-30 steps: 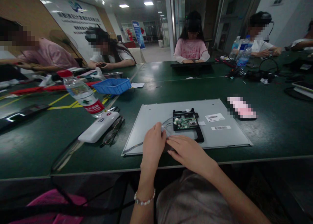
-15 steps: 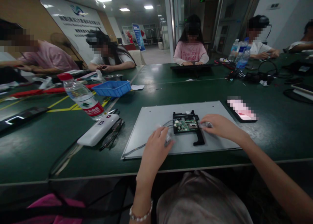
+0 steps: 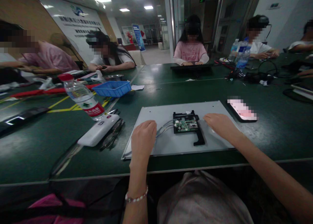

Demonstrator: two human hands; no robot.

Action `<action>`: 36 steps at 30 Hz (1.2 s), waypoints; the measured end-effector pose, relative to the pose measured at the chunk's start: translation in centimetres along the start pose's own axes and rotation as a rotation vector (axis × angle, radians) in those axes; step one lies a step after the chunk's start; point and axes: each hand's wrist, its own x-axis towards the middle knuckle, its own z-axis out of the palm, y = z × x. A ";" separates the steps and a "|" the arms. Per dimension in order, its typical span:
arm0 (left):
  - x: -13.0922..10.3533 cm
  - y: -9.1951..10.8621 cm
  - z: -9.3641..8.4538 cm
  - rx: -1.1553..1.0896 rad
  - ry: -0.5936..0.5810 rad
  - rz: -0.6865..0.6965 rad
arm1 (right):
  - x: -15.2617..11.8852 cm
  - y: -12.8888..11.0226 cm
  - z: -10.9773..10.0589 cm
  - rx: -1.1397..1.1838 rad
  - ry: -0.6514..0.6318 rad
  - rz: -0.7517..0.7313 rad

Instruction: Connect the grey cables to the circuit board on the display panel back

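Note:
My left hand [image 3: 143, 136] is closed over the left side of a grey flat panel [image 3: 168, 146], its fingertips hidden. Thin grey cables [image 3: 165, 127] run from the middle of the panel toward this hand and pass beside or under it; whether the fingers grip them is hidden. A green circuit board [image 3: 187, 125] sits in a black plastic frame [image 3: 200, 138] on the panel. Just right of the frame, my right hand [image 3: 218, 124] has its fingers pressed together. Something small and pale shows by them, too blurred to name.
A phone [image 3: 242, 110] lies right of the panel. On the left are a white power bank [image 3: 99, 130], eyeglasses [image 3: 112, 134], a tilted water bottle [image 3: 83, 98] and a blue tray [image 3: 113, 88]. Several people sit around the green table [image 3: 156, 90].
My left hand has moved left, away from the frame, and its fingers have closed. The cables now bend lower near it. My right hand has shifted slightly right, its fingers more curled.

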 end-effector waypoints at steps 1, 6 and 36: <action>0.0 -0.1 0.2 -0.011 -0.010 0.008 | -0.1 0.2 0.0 -0.017 0.012 0.007; 0.0 -0.4 0.9 -0.009 -0.113 -0.008 | -0.4 0.6 0.5 -0.039 0.023 0.014; 11.4 1.0 6.0 -0.469 -0.432 0.429 | 8.7 1.7 0.9 0.341 0.064 0.065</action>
